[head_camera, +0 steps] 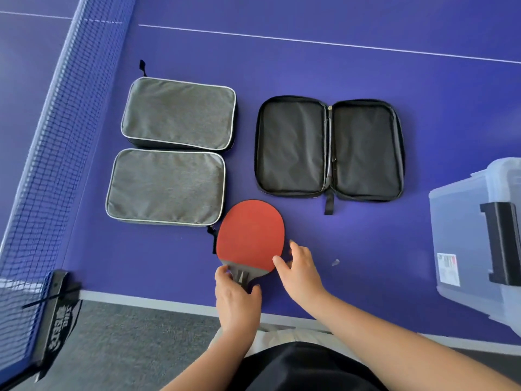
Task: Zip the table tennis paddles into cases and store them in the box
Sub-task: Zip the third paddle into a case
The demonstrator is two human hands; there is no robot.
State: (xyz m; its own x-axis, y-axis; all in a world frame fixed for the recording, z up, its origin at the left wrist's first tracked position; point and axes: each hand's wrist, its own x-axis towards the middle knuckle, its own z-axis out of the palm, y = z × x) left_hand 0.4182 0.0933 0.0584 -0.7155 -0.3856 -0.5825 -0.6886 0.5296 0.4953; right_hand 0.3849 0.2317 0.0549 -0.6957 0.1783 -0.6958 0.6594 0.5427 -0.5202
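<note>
Red-faced paddle [251, 235] with grey throat and handle, flat on blue table near front edge, blade pointing away, handle toward person. Open case [329, 148] lying unzipped and spread flat, black lining up, beyond and to right of paddle. Two closed grey cases, far one [179, 114] and near one [166, 187], side by side at left. Translucent box [462, 235] at right edge.

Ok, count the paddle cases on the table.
3: two closed grey cases stacked by the net, far and near; one open black case toward the box. More could be inside the box.
</note>
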